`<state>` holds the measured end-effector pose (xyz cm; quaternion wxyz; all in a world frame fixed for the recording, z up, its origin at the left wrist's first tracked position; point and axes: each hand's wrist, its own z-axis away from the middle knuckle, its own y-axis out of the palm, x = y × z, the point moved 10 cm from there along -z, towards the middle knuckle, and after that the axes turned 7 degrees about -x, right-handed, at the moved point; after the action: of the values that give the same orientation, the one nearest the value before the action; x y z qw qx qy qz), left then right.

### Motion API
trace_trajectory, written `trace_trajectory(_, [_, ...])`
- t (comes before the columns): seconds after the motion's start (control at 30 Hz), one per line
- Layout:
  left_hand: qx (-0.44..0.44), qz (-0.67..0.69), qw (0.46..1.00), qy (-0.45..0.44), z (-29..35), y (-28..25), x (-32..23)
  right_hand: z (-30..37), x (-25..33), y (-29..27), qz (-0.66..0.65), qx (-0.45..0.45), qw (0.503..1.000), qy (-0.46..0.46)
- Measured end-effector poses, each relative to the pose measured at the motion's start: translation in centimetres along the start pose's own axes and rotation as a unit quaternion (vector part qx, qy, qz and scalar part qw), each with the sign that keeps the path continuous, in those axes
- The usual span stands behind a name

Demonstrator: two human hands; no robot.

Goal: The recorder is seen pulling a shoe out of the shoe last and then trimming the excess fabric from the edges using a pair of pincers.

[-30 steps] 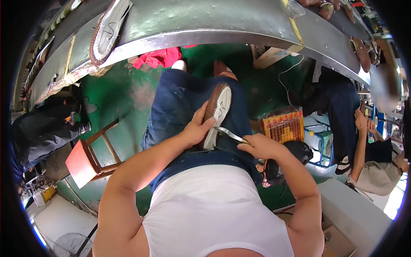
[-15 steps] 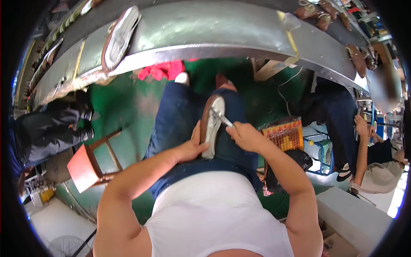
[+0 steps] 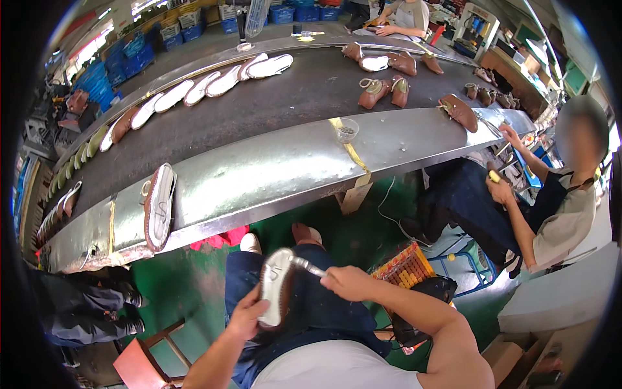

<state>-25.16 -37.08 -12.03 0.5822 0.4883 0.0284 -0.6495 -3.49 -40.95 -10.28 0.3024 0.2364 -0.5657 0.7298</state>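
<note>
Above my lap I hold a brown shoe (image 3: 277, 292), its whitish underside turned up and a dark squiggle drawn on it. My left hand (image 3: 248, 314) is closed round the near left part, with the thumb across the underside. In my closed right hand (image 3: 346, 283) is a slim shiny metal hand tool (image 3: 310, 266). Its tip is at the shoe's far end, at the right edge. I cannot make out the tool's exact kind. Another shoe (image 3: 159, 206) with a marked pale underside lies on the bench's metal edge.
Ahead stretches a long bench (image 3: 259, 146) with a metal front strip. It bears a row of shoes (image 3: 223, 81), several brown shoes (image 3: 374, 93) and a small clear cup (image 3: 347, 130). A co-worker (image 3: 557, 194) sits to the right. A red-topped stool (image 3: 139, 366) stands at lower left.
My view has swung up, showing more of the bench. The shoe has turned in my left hand, and the tool's tip has shifted from along its underside to its far end.
</note>
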Motion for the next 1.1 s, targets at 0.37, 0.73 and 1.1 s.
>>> trace_trajectory(0.37, [-0.106,-0.244,0.934,0.24,-12.8,4.5,-33.9,-0.2,-5.2,8.7,-0.239,0.099,0.96,0.108])
trace_trajectory(0.73, [-0.196,-0.917,0.163,0.306,-26.1,1.7,-38.6,-1.3,-7.5,10.1,-0.383,0.137,0.902,0.141])
trace_trajectory(1.1, [-0.32,-0.804,0.5,-0.036,-13.6,-14.3,-43.3,-1.7,-7.9,10.2,-0.399,0.144,0.895,0.142])
